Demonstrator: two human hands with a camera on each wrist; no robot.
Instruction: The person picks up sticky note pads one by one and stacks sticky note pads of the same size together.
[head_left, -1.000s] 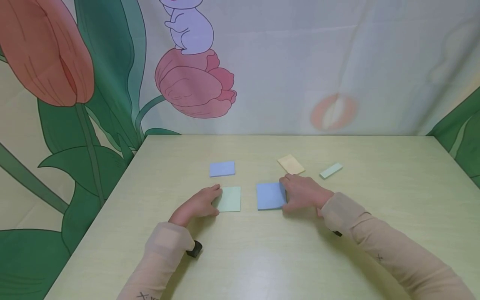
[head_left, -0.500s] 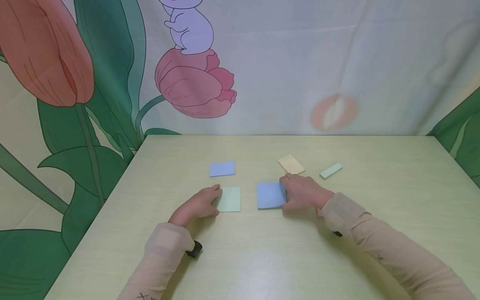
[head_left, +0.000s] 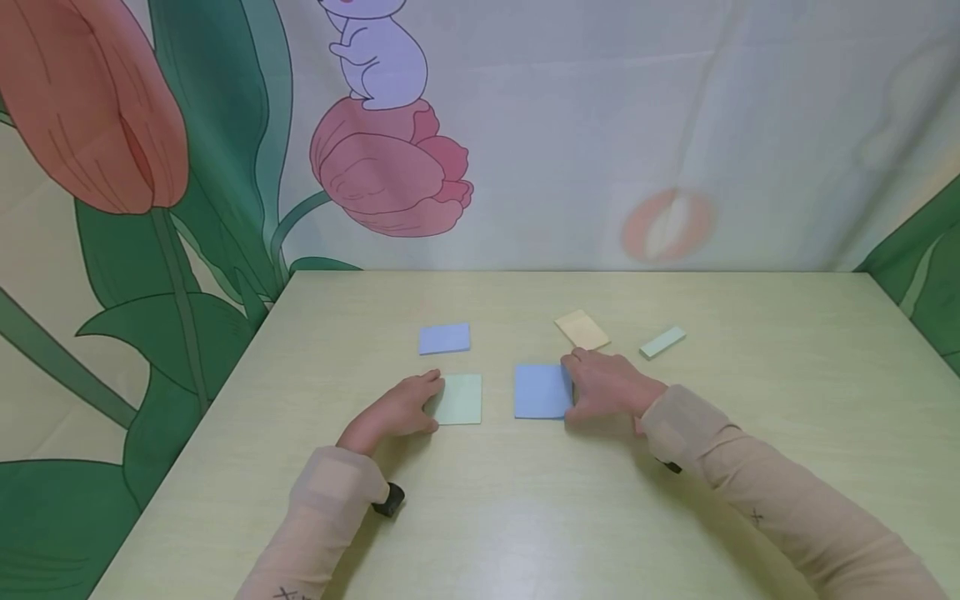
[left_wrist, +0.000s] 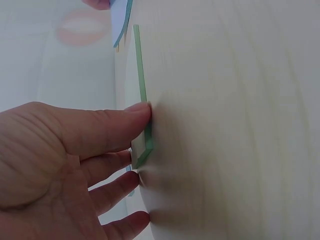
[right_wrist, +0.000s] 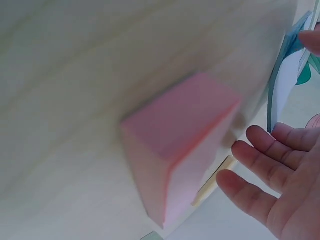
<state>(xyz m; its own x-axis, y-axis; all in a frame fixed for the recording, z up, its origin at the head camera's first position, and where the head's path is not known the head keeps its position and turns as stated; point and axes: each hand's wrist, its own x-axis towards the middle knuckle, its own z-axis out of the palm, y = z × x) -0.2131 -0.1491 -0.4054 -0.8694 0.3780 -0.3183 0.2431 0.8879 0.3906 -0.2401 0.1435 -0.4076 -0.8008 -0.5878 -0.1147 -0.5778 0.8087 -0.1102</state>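
Note:
A pale green square sticky note pad (head_left: 460,400) lies left of centre on the table. My left hand (head_left: 400,407) holds its left end, and in the left wrist view the thumb (left_wrist: 137,112) presses its near edge. To its right is a blue square sticky note pad (head_left: 540,392), apart from the green one. My right hand (head_left: 609,385) grips the right end of that pad, with thumb at the near side and fingers at the far side. In the right wrist view the blue pad (right_wrist: 285,82) looks slightly bent, its far part out of frame.
Behind the pads lie a smaller blue pad (head_left: 445,338), a yellow pad (head_left: 581,328) and a narrow green pad (head_left: 663,342). A thick pink block of notes (right_wrist: 185,130) sits beneath my right wrist. A patterned cloth (head_left: 570,133) hangs behind the table.
Both hands stay in nearly the same place. The blue square pad's edges have shifted very slightly in the right hand's grip; the green pad has not visibly moved.

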